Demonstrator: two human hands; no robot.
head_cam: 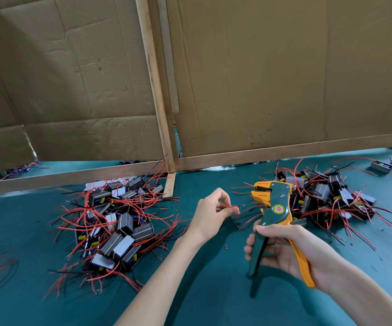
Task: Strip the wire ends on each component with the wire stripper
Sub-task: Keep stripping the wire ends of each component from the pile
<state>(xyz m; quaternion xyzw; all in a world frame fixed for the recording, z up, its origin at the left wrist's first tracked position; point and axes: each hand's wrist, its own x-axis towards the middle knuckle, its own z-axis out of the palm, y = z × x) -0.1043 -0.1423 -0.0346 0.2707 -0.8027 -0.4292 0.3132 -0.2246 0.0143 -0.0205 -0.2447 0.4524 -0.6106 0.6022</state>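
Pinching a thin red wire (233,206) between thumb and fingertips, the left hand (211,214) is held above the teal table cover (213,290), the wire's end pointing right toward the wire stripper (275,222). The green and orange tool is gripped upright by the right hand (284,249), whose fingers are wrapped around both handles; its orange head is seen just right of the wire tip, not touching it. A pile of grey block components (115,231) with red and black leads is spread to the left of the hands, and a second pile (326,198) lies behind the stripper. Cardboard panels (272,74) in a wooden frame (156,95) are stood along the back.
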